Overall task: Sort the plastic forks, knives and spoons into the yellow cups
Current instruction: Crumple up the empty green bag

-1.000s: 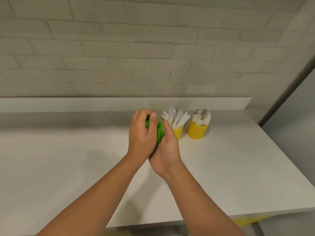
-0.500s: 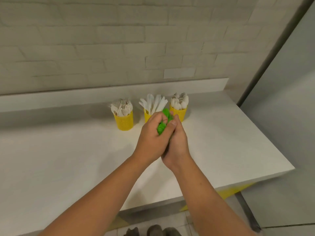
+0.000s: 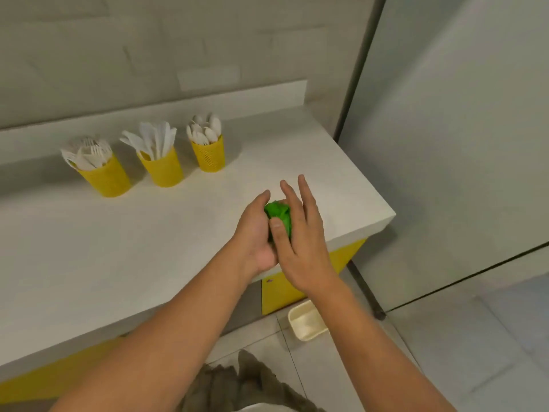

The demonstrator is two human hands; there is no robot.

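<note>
Both hands have pulled back from the cups since half a second ago, when they were right in front of the knives; now they sit over the near right corner of the counter (image 3: 118, 248), and the green wad (image 3: 278, 213) came along with them. Left hand (image 3: 255, 233) is cupped around the wad from the left, fingers curled over its far side; right hand (image 3: 301, 245) lies over it from the right, fingers straight and a bit spread, poking out past the wad, thumb pressing down on the green; can't tell what the wad actually is, it's just crumpled.

All three yellow cups stand well apart from the fingers, off beyond and left of the fingertips, in a row; the spoon cup (image 3: 209, 159) is nearest the fingertips with the spoons (image 3: 205, 130) standing in it; next left is the knife cup (image 3: 163, 171) with the knives (image 3: 154, 141) fanned out; farthest from the fingers is the fork cup (image 3: 105, 179) holding the forks (image 3: 89, 154).

Under the right wrist there's a cream tray (image 3: 306, 319) on the floor (image 3: 445, 352).
</note>
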